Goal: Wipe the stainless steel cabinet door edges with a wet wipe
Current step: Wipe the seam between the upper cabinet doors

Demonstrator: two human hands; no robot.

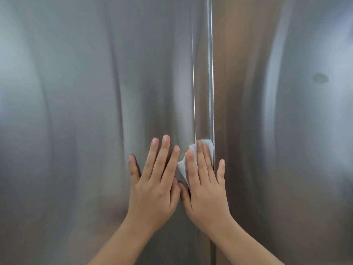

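You are in mid-wipe, I judge: the wet wipe [207, 144] sits low at the seam [211, 73] between the doors, and the long edge above it probably remains to do. Your right hand [207, 190] presses the wipe flat just left of the seam, fingers straight. Your left hand [154, 188] rests spread, further left.

Single view: head cam, wide-angle, facing the cabinet doors [86, 111] square-on and very close, so steel fills the whole frame. The vertical seam [211, 73] sits just right of centre. Left hand [154, 186] and right hand [206, 190] are at bottom centre, forearms cropped by the near edge.
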